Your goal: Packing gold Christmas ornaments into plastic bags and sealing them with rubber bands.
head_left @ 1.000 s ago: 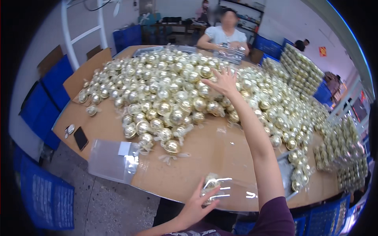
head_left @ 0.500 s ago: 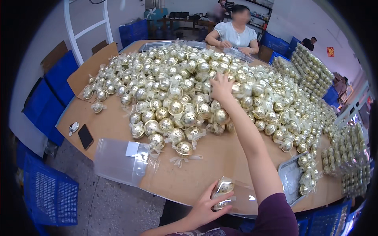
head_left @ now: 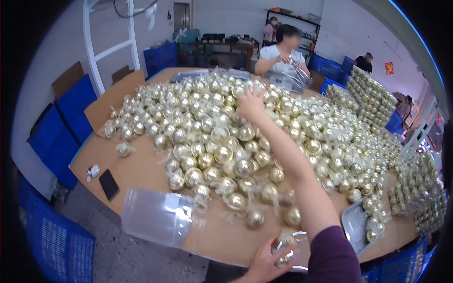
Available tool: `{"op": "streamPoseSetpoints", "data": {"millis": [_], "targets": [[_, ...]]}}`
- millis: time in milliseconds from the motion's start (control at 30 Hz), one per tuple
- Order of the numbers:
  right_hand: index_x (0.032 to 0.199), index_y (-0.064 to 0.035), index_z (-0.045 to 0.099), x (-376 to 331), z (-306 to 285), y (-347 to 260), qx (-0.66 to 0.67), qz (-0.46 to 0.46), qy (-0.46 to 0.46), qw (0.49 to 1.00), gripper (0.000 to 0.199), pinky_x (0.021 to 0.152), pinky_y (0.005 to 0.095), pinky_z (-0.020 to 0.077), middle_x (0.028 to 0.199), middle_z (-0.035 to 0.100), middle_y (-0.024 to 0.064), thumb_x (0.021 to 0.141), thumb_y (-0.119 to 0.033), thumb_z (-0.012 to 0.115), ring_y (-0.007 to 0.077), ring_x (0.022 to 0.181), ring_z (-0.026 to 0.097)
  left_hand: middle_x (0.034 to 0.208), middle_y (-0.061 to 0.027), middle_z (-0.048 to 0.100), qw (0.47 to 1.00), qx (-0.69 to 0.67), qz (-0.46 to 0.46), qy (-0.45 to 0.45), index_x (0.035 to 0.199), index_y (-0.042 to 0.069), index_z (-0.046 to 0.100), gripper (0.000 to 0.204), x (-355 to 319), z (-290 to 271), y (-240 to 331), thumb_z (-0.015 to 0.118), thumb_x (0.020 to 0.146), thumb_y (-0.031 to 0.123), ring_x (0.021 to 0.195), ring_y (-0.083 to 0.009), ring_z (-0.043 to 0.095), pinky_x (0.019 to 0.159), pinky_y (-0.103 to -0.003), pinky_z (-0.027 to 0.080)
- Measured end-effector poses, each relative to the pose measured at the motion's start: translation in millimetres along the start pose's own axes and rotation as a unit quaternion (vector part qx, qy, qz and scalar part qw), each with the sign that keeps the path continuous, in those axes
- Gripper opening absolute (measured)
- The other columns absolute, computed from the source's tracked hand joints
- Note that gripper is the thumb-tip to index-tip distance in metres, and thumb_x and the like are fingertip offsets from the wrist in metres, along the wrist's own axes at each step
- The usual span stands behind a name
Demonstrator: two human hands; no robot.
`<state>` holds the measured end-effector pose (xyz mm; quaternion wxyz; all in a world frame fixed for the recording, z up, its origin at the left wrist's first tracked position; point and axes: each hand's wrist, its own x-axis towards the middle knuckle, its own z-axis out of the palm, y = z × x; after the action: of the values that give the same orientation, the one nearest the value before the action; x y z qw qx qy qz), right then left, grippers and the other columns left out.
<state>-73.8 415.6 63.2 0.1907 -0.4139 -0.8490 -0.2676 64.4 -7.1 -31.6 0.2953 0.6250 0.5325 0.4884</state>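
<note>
A large heap of shiny gold balls [head_left: 222, 153] with pale translucent ribbons covers much of the table. My right hand [head_left: 251, 103] reaches across to the heap's far part, fingers spread over the balls and none gripped in it. Close to the table's near edge, my left hand [head_left: 270, 260] is closed round a clear plastic bag [head_left: 301, 245] with gold balls [head_left: 285, 241] inside. Several loose balls, one of them a gold ball [head_left: 255, 219], lie between the heap and my left hand.
Flat clear bags [head_left: 155, 217] overhang the near left edge, by a black phone [head_left: 109, 185]. A metal tray [head_left: 355, 224] sits at right, with stacked packs of balls [head_left: 370, 96] beyond. Across the table a co-worker [head_left: 283, 59] handles clear plastic. Blue crates [head_left: 59, 231] stand left.
My right hand has moved farther over the heap and slightly left. Some balls have rolled toward the near edge. The co-worker has raised the clear plastic. The view has shifted.
</note>
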Motion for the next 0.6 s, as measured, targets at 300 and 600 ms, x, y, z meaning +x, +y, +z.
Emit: {"op": "streamPoseSetpoints", "data": {"millis": [300,600], "targets": [[0.125,-0.0218,0.060,4.3,59.8,41.7,-0.076,0.110,-0.181,0.974,0.059,0.103,0.0723,0.0146,0.145,0.035,0.0164,0.075,-0.053,0.064,0.0482,0.130,0.033,0.129,-0.0288,0.049,0.995,-0.062,0.052,0.052,0.097,0.008,0.069,0.036,-4.9,9.1,-9.6,0.070,0.062,0.002,0.106,-0.0443,0.057,0.089,-0.046,0.047],[0.118,-0.0152,0.064,-103.0,12.2,120.5,-0.206,0.016,-0.057,0.977,0.040,0.105,0.0674,0.0165,0.147,0.035,0.0163,0.081,-0.030,0.063,0.0417,0.135,0.029,0.125,-0.0218,0.050,0.996,-0.015,0.075,0.049,0.115,0.024,0.068,0.042,13.9,3.2,-25.7,0.076,0.074,0.029,0.111,-0.0379,0.054,0.096,-0.043,0.045]]}}
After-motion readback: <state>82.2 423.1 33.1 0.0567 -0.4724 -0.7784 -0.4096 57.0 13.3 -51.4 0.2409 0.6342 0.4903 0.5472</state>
